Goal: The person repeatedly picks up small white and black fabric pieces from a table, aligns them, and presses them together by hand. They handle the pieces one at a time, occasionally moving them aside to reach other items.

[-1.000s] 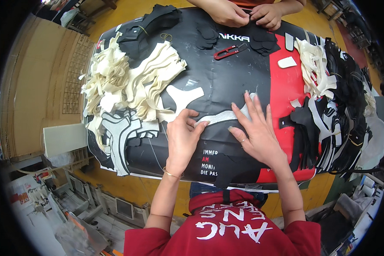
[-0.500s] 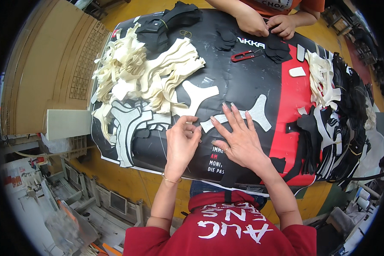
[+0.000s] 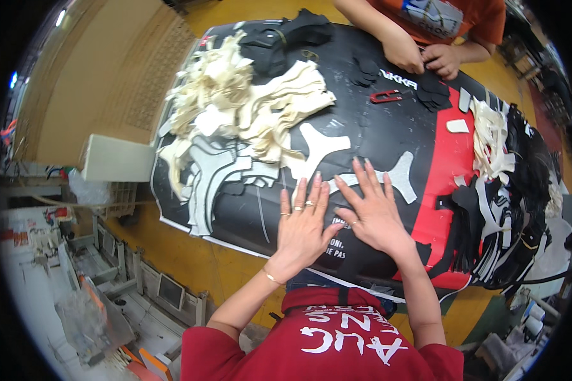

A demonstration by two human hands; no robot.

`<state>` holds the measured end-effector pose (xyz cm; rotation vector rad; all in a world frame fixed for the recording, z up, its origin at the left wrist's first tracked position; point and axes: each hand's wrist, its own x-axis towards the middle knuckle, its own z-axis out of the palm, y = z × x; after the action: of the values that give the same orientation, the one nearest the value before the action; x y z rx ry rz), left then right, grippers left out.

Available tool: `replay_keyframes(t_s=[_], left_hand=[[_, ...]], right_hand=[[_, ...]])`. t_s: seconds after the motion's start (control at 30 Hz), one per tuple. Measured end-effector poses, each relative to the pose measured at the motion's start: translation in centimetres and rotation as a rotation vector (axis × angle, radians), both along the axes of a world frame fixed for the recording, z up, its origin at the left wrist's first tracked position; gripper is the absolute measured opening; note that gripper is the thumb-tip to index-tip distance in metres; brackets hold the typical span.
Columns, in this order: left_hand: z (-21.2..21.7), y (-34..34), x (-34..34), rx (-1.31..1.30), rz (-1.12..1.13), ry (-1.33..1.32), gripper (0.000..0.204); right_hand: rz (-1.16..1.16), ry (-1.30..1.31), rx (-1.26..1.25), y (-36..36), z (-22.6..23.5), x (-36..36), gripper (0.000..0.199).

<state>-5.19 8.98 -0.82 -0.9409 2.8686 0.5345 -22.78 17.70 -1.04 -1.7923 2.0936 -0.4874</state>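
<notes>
My left hand (image 3: 304,230) lies palm down on the black table cover, fingers stretched out. Its fingertips are close to the lower end of a cream Y-shaped fabric piece (image 3: 322,149). Beside it, my right hand (image 3: 376,217) is spread flat, its fingers across the stem of a light grey Y-shaped piece (image 3: 401,178). That piece's forked end shows to the right of the fingers, and part of its stem is hidden. Left of my hands is a loose stack of grey Y-shaped pieces with dark edges (image 3: 211,174).
Heaped cream fabric pieces (image 3: 219,82) and a black bundle (image 3: 279,41) occupy the far left. Red-handled thread snips (image 3: 386,96) lie near a co-worker's hands (image 3: 426,60), which are at small black pieces (image 3: 433,93). Black and cream strips (image 3: 489,190) crowd the right edge.
My left hand has gone from bent, pinched fingers to lying flat, and has moved right, nearer my right hand. My right hand stays spread on the grey piece. The whole view has shifted slightly.
</notes>
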Motion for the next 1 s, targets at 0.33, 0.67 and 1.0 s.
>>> replay_keyframes(t_s=[0.33, 0.67, 1.0], left_hand=[[1.6, -0.2, -2.1, -0.119, -0.006, 0.08, 0.078], [-1.1, 0.0, -7.5, -0.106, 0.058, 0.437, 0.042], [1.6, -1.6, -7.9, 0.258, 0.208, 0.458, 0.022]], right_hand=[[-0.354, 0.251, -0.09, 2.0, -1.2, -3.2, 0.053], [-0.404, 0.26, 0.026, -0.1, -2.7, -6.0, 0.067], [-0.416, -0.186, -0.402, 9.5, 3.4, -1.6, 0.037]])
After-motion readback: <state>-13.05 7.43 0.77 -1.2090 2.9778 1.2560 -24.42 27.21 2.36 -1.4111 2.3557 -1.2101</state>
